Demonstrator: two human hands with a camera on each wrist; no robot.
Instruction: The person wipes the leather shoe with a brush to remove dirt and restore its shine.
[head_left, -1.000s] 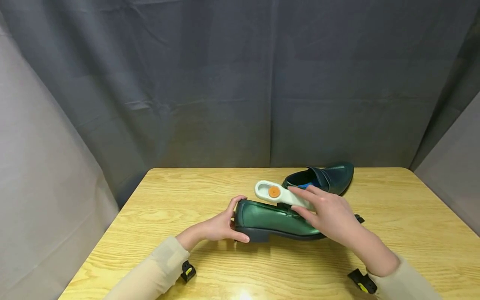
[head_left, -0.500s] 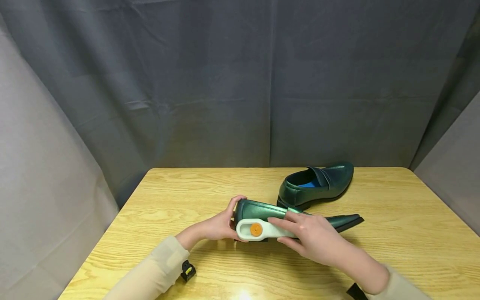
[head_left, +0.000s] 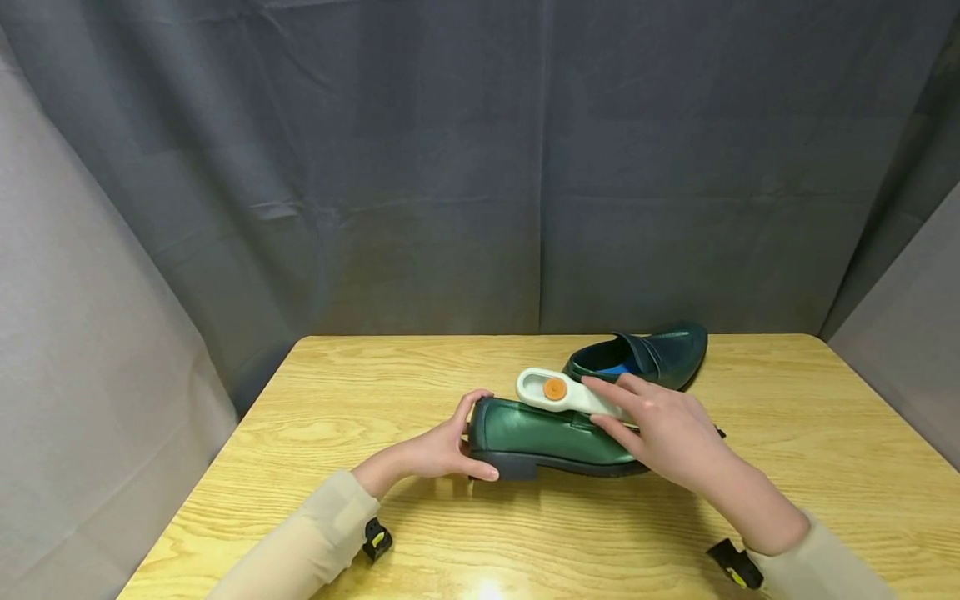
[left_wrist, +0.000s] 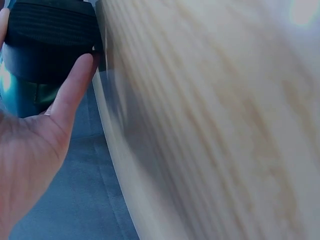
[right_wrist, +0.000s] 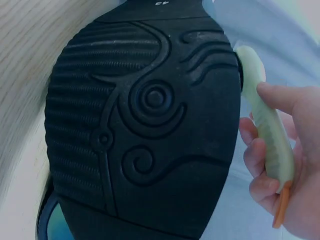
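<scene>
Presently, I have the left hand around the heel end of the green shoe: thumb low at the heel block, forefinger over the back rim, grasp spread only as wide as the shoe. The right hand is closed on the pale tool, thumb opposed to curled fingers, its orange disc facing me. The shoe points its toe to my right. The right wrist view shows the sole, so I judge the shoe lifted from the desk; contact at some edge I cannot rule out. The second shoe stands behind.

The step appears to be working the tool across the upper. Procedure: brace the heel firmly, without squeezing the sides inward. Set the tool's face flat to the curve; I cannot see that face fully. Apply light, even strokes, following the curve, and counter each push from the heel to prevent twisting.
</scene>
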